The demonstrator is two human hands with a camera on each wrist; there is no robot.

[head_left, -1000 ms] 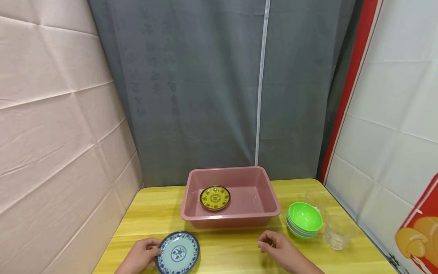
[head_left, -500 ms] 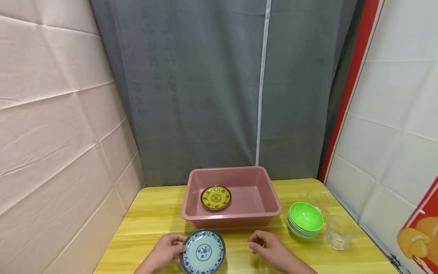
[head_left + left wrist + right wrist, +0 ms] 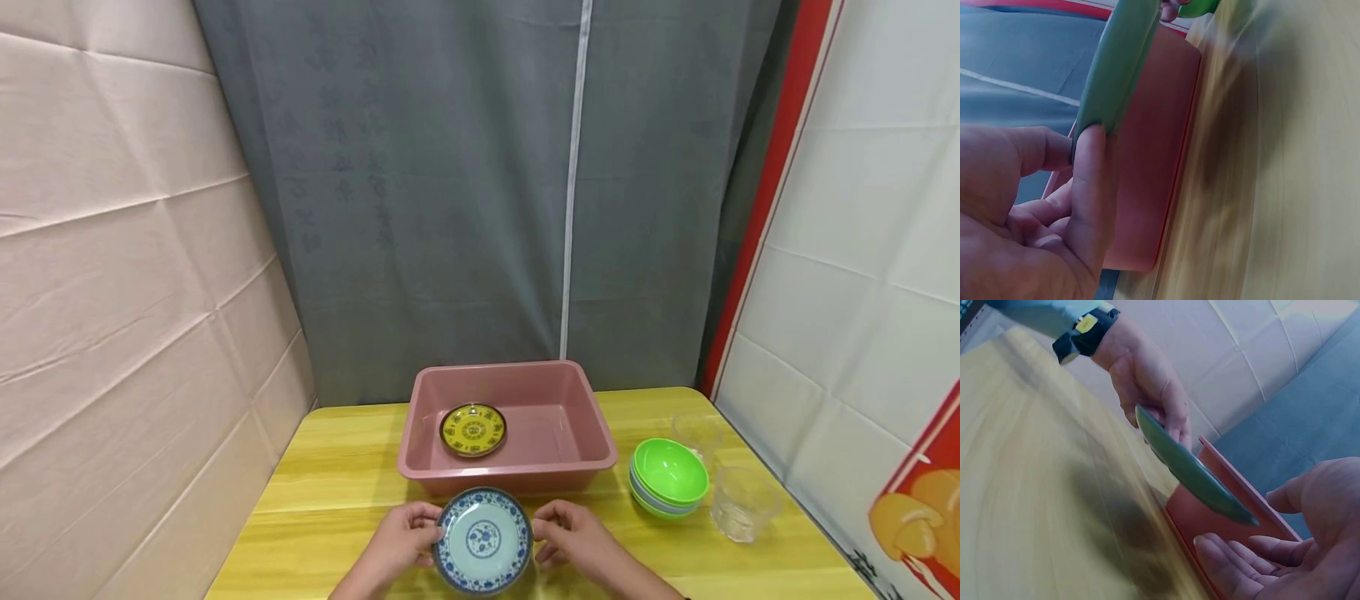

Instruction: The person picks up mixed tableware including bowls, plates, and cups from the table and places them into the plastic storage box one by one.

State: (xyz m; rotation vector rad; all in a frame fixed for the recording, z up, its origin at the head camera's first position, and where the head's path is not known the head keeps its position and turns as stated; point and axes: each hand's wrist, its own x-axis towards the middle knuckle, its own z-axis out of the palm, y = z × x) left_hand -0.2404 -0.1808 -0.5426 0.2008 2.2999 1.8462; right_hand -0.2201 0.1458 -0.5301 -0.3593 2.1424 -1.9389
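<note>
A blue-and-white patterned plate is held up over the table in front of the basin. At its left rim my left hand pinches it between thumb and fingers; the left wrist view shows the plate's green underside in that grip. By the opposite rim is my right hand. In the right wrist view its thumb and fingers lie spread on either side of the plate's edge, with gaps visible. A yellow patterned plate lies inside the pink basin.
Right of the basin stands a stack of bowls, bright green on top. Beside it are a clear glass and another clear glass farther back. A grey curtain hangs behind the wooden table.
My left hand has carried the blue-and-white plate to the right, in front of the basin. My right hand has moved left to the plate's right rim.
</note>
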